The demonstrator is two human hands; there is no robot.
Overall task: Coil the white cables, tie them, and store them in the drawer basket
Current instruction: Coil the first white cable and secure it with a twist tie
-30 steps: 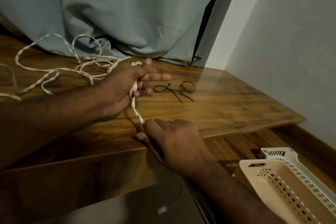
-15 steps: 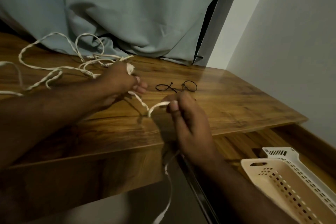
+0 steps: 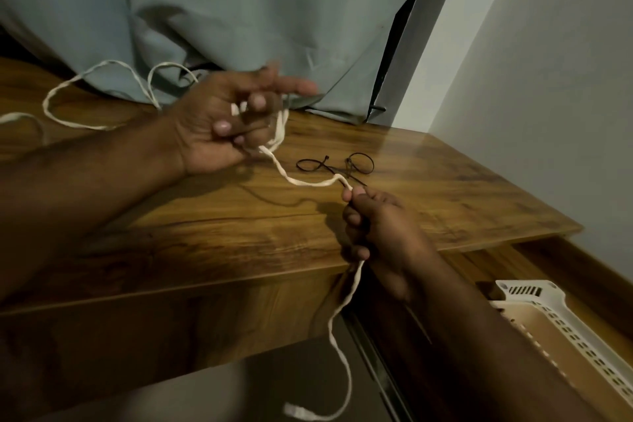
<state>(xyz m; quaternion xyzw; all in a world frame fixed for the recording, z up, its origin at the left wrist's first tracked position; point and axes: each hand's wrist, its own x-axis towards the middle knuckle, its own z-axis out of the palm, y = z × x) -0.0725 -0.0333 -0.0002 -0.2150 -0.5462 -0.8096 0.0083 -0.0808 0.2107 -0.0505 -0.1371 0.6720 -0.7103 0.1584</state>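
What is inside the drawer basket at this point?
The visible part of the drawer basket shows only its bare tan floor and perforated white wall, no cable. Its near end is cut off by the frame and the right forearm.

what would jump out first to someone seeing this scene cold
The white cable strung between the two hands above the wooden desk: the left hand has it looped round its fingers, and the right hand grips it near the desk's front edge, its tail dangling below. Black cable ties lie just beyond, and a perforated basket sits at lower right.
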